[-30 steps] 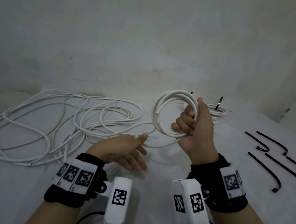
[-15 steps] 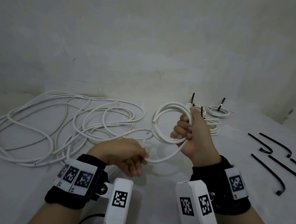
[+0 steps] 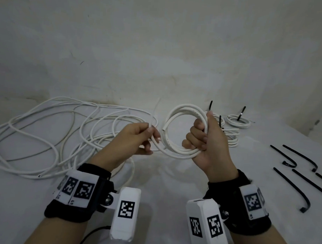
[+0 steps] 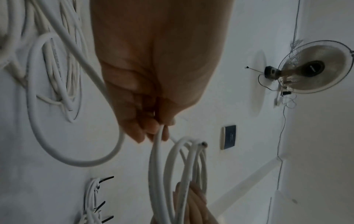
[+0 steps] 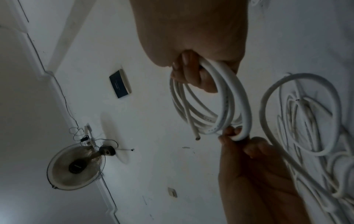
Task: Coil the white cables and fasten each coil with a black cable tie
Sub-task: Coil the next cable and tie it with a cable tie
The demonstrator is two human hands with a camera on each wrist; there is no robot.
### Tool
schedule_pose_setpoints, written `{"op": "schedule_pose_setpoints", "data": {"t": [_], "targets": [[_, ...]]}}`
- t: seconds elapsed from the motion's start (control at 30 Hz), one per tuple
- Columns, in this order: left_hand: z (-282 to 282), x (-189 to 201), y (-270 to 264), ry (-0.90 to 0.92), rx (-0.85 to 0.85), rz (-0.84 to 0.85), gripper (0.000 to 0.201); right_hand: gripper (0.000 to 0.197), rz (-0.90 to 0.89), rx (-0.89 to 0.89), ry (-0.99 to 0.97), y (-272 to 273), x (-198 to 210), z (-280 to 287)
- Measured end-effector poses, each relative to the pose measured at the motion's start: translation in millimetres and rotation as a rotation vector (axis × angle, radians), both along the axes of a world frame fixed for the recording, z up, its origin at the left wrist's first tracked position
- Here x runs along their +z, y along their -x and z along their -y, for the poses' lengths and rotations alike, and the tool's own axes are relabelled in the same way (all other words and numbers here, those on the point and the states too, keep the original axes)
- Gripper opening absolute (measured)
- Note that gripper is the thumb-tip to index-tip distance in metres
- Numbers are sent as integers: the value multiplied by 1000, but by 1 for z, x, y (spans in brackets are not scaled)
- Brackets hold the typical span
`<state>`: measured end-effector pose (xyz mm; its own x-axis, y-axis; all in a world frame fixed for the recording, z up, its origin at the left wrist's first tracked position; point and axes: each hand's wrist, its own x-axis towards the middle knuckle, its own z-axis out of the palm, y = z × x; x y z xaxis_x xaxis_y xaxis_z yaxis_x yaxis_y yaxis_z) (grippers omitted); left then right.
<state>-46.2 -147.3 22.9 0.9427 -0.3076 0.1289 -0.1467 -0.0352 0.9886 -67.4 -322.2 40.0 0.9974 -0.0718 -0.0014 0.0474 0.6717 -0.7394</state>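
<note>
White desk [image 3: 163,176] carrying all items. Loose white cable [image 3: 46,136] sprawls in tangled loops across its left half. Your right hand [image 3: 208,143], raised above the desk, has fingers curled round the coil [image 3: 176,129], which stands upright as a ring of several turns; its cut end [image 3: 163,130] shows on the left side. Your left hand [image 3: 135,141] pinches the cable strand just left of the coil. Finished coils [image 3: 237,121], each with a black tie, lie behind your right hand. Spare black cable ties [image 3: 291,186] lie at right.
</note>
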Motion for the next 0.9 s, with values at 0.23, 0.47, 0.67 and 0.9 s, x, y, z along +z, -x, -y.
{"op": "schedule_pose_setpoints", "data": {"t": [0.23,0.47,0.67,0.9], "targets": [[6,-5,-4,188,243,331,16,58,50,84,7,2,-1,-5],[10,-7,-5,337,197,115,18,53,126,109,59,4,0,-8],[10,-5,-6,451,124,-5,25,47,155,93,129,5,0,-7],[10,-3,-6,508,97,13,25,28,253,-20,206,2,-4,-6]]}}
